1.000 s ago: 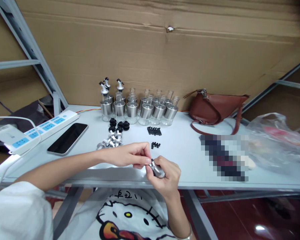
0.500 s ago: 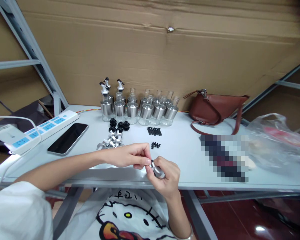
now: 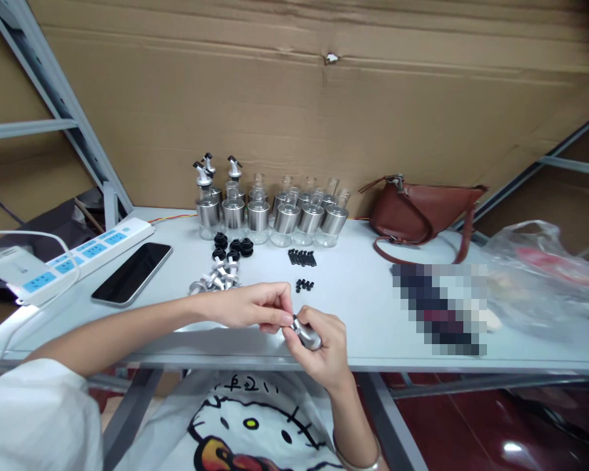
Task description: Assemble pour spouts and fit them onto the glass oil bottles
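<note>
My right hand (image 3: 324, 343) is closed around a silver bottle pourer (image 3: 308, 337), its narrow end pointing up and left. My left hand (image 3: 267, 307) pinches at that end, where a small black piece (image 3: 295, 318) shows by the fingertips; the pinch hides most of it. Beyond the hands, several tiny black caps (image 3: 304, 285) lie in a cluster, with a row of black levers (image 3: 302, 257) behind them. Loose silver pourers (image 3: 218, 275) are heaped beyond my left forearm, next to black ribbed stoppers (image 3: 233, 246).
Glass bottles with metal sleeves (image 3: 285, 219) stand along the back, several topped with pourers (image 3: 203, 173). A phone (image 3: 132, 273) and power strip (image 3: 86, 258) lie left. A brown handbag (image 3: 422, 212), a blurred-out item (image 3: 442, 311) and a plastic bag (image 3: 540, 275) lie right.
Both hands keep the same grip on the pourer and its tip. The whole view has shifted very slightly; nothing on the table has visibly moved.
</note>
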### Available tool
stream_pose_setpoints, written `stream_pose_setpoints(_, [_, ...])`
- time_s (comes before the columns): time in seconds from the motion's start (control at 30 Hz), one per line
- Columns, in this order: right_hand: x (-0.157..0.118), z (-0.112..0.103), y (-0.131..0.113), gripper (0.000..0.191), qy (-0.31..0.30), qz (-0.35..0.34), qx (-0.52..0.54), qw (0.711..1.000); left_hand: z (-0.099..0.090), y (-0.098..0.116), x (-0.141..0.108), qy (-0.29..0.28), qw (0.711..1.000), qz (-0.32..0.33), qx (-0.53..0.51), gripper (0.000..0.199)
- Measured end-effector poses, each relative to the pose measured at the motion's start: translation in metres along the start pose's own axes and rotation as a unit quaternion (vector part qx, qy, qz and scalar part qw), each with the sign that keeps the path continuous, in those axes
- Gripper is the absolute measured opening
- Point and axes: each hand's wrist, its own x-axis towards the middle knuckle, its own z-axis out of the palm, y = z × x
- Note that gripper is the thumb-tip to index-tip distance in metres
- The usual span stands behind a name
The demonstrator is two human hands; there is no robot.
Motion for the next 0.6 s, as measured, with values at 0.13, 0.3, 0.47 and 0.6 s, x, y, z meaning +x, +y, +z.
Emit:
stream_pose_setpoints(0.13, [0.001, -0.001, 0.000, 0.029, -0.011, 0.016, 0.014, 1.000, -0.001, 0.001, -0.001, -0.005, 1.000, 0.005, 0.015, 0.042])
stream_pose_setpoints(0.3, [-0.002, -0.001, 0.002, 0.029, -0.031, 0.040, 0.029, 0.998, -0.002, 0.002, 0.000, -0.010, 0.999, 0.008, 0.040, 0.039])
stream_pose_setpoints(0.47, [-0.002, -0.002, 0.001, 0.029, -0.031, 0.061, 0.050, 0.996, -0.002, 0.008, -0.002, 0.000, 0.993, 0.020, 0.118, 0.025])
stream_pose_setpoints(0.6, [0.000, -0.001, -0.001, 0.028, 0.002, 0.071, 0.042, 0.997, -0.002, 0.019, -0.005, 0.020, 0.973, 0.041, 0.228, 0.010])
